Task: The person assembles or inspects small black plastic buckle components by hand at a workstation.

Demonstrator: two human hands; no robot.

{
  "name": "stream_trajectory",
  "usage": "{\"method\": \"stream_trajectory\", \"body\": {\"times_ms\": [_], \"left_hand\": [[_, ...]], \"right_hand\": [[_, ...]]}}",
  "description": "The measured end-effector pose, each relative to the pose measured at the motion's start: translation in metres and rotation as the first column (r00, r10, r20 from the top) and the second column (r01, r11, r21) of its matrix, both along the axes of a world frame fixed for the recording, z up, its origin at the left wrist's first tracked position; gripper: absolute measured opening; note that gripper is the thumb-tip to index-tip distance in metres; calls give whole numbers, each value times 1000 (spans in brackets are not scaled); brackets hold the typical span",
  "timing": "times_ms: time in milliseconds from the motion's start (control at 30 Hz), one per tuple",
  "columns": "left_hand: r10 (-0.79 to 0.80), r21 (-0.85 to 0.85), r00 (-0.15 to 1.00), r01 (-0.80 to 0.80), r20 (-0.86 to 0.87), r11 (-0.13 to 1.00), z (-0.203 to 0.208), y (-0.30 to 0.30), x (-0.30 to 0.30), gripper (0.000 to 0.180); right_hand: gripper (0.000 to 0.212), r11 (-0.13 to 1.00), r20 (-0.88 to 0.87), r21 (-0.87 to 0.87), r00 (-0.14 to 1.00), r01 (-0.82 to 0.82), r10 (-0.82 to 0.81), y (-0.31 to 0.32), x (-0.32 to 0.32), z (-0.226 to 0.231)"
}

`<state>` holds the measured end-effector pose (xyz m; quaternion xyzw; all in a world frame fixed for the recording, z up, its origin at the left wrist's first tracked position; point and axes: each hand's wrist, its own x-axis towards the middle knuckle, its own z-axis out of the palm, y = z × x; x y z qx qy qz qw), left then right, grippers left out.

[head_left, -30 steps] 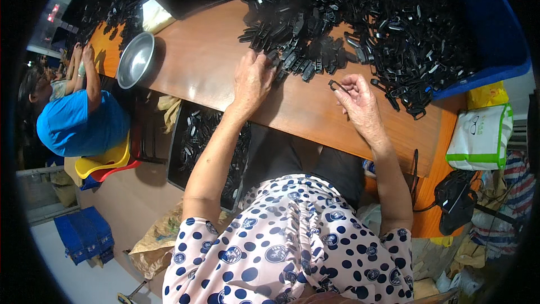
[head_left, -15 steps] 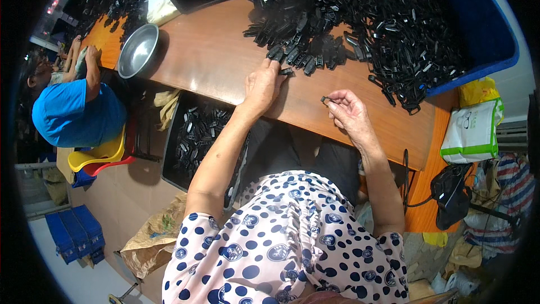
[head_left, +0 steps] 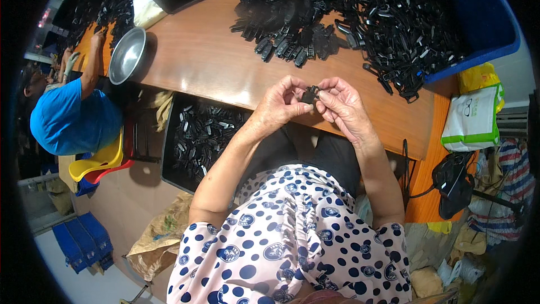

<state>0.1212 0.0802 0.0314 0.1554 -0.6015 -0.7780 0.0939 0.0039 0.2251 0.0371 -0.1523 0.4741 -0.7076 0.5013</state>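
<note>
Over the near edge of the wooden table (head_left: 194, 50), my two hands meet fingertip to fingertip. My left hand (head_left: 279, 103) pinches a small black plastic part (head_left: 310, 94) between thumb and fingers. On its right side, my right hand (head_left: 344, 108) is closed in a pinch at the same spot, and the small dark piece in its fingers touches the black part. Fingers hide most of both pieces, so their exact shape does not show. Beyond my hands lies a large heap of small black plastic parts (head_left: 394, 19), with several lined up at its near edge (head_left: 289, 48).
A metal bowl (head_left: 127, 55) stands at the table's left end. Below the edge, a black crate (head_left: 208, 129) holds more black parts. A blue bin (head_left: 495, 50) borders the heap at right, near a white-green bag (head_left: 471, 117). A person in a blue shirt (head_left: 76, 115) sits at left.
My left hand has come back from the heap with a black part. My right hand has moved left and up to meet it. The person at left has raised an arm.
</note>
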Motion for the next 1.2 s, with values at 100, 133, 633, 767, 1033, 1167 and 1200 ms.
{"method": "stream_trajectory", "body": {"times_ms": [100, 133, 633, 767, 1033, 1167, 1200], "left_hand": [[-123, 66, 987, 116, 107, 991, -8, 2, 0, 22], [-125, 66, 986, 118, 110, 991, -13, 3, 0, 22], [-77, -292, 993, 101, 91, 951, -13, 19, 0, 29], [-38, -593, 995, 83, 88, 801, -11, 18, -2, 22], [21, -634, 999, 7, 38, 773, -12, 22, -4, 19], [15, -592, 999, 10, 38, 806, -19, 22, -2, 20], [14, -551, 1000, 4, 28, 835, -20, 21, -1, 21]], "right_hand": [[21, 1000, -11, 6, 1000, 14, -13, 5, 0, -7], [21, 1000, -25, 11, 1000, 16, -16, 6, -1, -9], [20, 997, -9, 52, 998, 63, -63, 20, 1, -12], [19, 998, 34, 38, 998, 46, -48, 24, -1, -15], [20, 998, 39, 53, 999, -15, 13, 27, 0, -17], [20, 996, 36, 77, 998, -48, 46, 28, -3, -17], [20, 993, 34, 84, 996, -79, 77, 29, -5, -16]]}}
